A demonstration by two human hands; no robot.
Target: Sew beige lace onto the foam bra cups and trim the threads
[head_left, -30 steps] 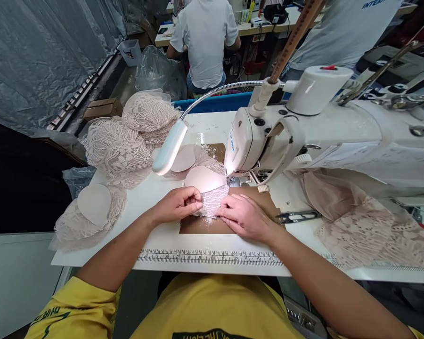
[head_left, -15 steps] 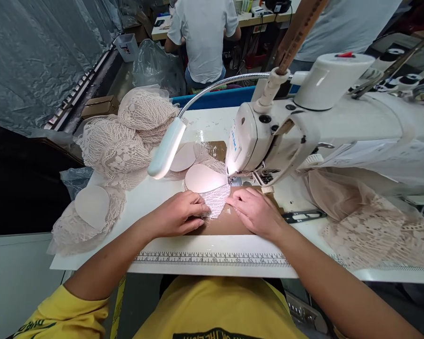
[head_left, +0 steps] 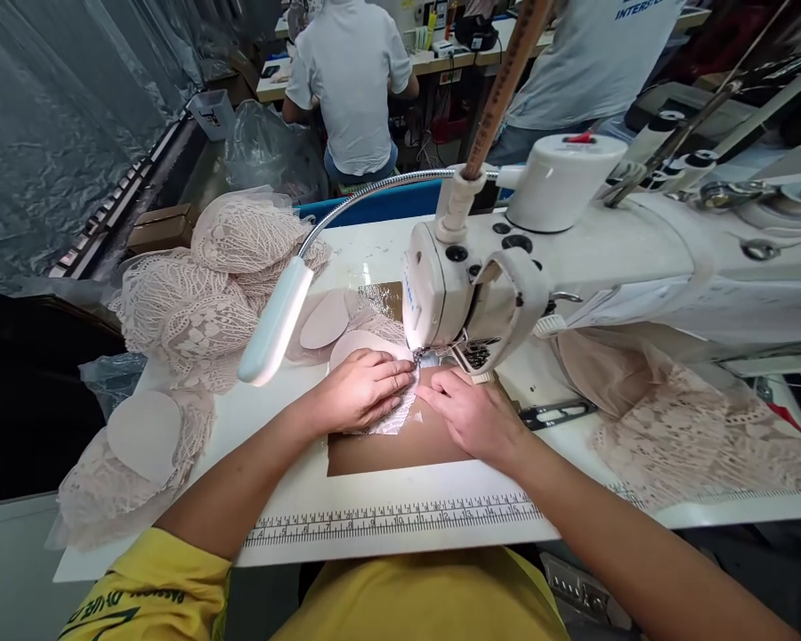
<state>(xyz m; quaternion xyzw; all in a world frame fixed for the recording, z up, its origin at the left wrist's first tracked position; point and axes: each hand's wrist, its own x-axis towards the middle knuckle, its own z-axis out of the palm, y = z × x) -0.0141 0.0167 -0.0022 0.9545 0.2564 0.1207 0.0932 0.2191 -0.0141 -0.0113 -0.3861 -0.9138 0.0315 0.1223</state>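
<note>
My left hand [head_left: 360,390] lies flat, fingers stretched, pressing a pale lace piece [head_left: 395,415] and a beige foam cup [head_left: 351,343] onto the table just in front of the sewing machine's needle [head_left: 422,356]. My right hand [head_left: 471,411] rests beside it on the right, fingers extended toward the needle, touching the lace edge on a brown sheet [head_left: 400,445]. The white sewing machine [head_left: 574,258] head stands directly behind both hands.
A gooseneck lamp [head_left: 273,320] hangs over the left. Lace and foam cup piles [head_left: 200,285] lie at the left, more lace [head_left: 694,436] at the right. Thread snips [head_left: 554,411] lie right of my hand. A ruler strip [head_left: 400,516] runs along the front edge. Two people work behind.
Both hands slid forward with the lace piece toward the needle; my left hand went from a pinch to lying flat on the fabric. The camera moved closer.
</note>
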